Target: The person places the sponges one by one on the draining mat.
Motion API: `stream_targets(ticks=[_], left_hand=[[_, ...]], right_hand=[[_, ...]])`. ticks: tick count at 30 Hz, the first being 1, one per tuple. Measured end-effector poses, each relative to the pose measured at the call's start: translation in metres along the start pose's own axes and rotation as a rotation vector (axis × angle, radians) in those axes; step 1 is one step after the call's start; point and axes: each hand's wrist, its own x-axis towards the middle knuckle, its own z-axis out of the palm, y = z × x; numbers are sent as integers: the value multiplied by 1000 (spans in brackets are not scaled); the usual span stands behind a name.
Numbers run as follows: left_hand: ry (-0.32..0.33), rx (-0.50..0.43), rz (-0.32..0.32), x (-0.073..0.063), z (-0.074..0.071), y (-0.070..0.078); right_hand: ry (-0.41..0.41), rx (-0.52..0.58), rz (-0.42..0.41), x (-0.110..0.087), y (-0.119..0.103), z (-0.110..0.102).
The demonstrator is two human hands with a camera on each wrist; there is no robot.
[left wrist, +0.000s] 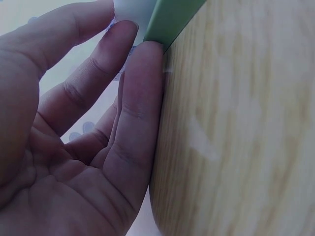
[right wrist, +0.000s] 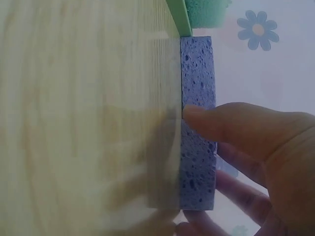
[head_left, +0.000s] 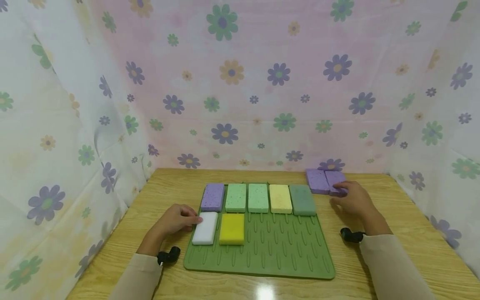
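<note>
On the green ridged mat (head_left: 277, 254) lies a white sponge (head_left: 205, 228) at the left edge. My left hand (head_left: 176, 221) holds its left side, the thumb and a fingertip at the white block (left wrist: 135, 12) in the left wrist view. Another fingertip meets the mat's rim (left wrist: 170, 22). Far right, behind the mat, two purple sponges (head_left: 317, 181) lie side by side on the table. My right hand (head_left: 354, 202) grips the right-hand purple sponge (right wrist: 198, 164), thumb on the near side, fingers partly hidden behind it.
Across the mat's back row sit a purple sponge (head_left: 212, 197), two light green sponges (head_left: 236, 197), a pale yellow sponge (head_left: 280, 198) and a darker green sponge (head_left: 303, 200). A bright yellow sponge (head_left: 231, 228) lies right of the white one. Flowered cloth (head_left: 243, 104) surrounds the wooden table (head_left: 123, 254).
</note>
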Motion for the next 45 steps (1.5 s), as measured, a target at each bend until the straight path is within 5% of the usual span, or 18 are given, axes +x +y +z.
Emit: stream_targets(ticks=[18,27,32,39,45], left_hand=[[-7,-7,8,-1,0,1],[-6,3,6,0,-1,1],[-8,0,5,1,-1,0],[-22,-3,18,1,-1,0],[-22,-20,13,1,-1,1]], right_hand=[[-39,-111,-15,-21,-3,-17],[-94,-52,25,-32,2,-39],[-35,-58,4,-28,14,-34],[-112,64,0,-25,25,-25],[-104,18,19,-24,29,-26]])
